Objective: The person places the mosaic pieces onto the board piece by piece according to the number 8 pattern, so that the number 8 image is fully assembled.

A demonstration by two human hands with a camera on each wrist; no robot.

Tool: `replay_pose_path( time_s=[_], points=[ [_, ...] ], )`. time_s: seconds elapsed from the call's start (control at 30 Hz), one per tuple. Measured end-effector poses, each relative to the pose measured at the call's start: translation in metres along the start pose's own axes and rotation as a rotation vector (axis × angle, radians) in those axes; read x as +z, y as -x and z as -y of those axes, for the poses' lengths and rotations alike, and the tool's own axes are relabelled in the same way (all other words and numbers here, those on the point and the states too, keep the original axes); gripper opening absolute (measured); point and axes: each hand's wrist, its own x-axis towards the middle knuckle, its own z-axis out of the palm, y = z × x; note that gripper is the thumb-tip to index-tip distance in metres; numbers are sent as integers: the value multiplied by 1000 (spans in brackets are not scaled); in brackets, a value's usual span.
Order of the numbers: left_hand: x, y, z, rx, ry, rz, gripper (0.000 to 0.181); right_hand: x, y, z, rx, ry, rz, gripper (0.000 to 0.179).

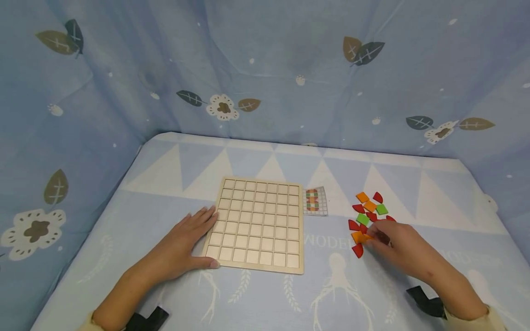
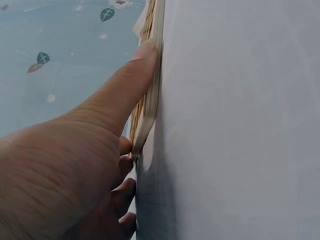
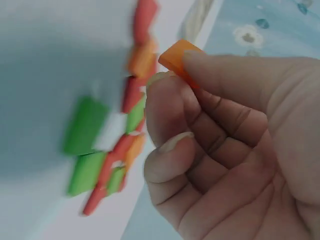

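A wooden grid board (image 1: 262, 270) with square cells lies on the table. My left hand (image 1: 188, 241) rests along its left edge, fingers extended and thumb at the near left corner. In the left wrist view the thumb (image 2: 122, 82) touches the board's side. My right hand (image 1: 399, 243) pinches an orange square tile (image 3: 176, 54) between thumb and index finger, over the near part of a loose pile. That pile has red quarter-round pieces (image 1: 357, 250), orange squares (image 1: 362, 197) and light green squares (image 1: 381, 209). A darker green piece (image 3: 86, 127) shows in the right wrist view.
A small pattern card (image 1: 316, 202) with a grid and coloured figure lies against the board's right side, partly covered by it. The patterned cloth on the table (image 1: 265, 303) meets a blue cloth backdrop (image 1: 273, 69) behind and at the left.
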Motion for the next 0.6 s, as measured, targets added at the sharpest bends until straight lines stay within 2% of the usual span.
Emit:
replay_pose_path(
  time_s=[0.1, 0.27, 0.4, 0.6],
  points=[
    [0, 1, 1, -2, 1, -2, 114, -7, -11, 11, -53, -11, -25, 15],
    [0, 2, 2, 10, 3, -19, 112, -14, -32, 32, -97, -42, -24, 12],
    [1, 2, 2, 16, -3, -27, 112, -15, -49, 48, -133, -65, -18, 10],
    [1, 0, 3, 6, -6, -15, 113, -11, -78, 68, -204, -37, -19, 7]
  ],
)
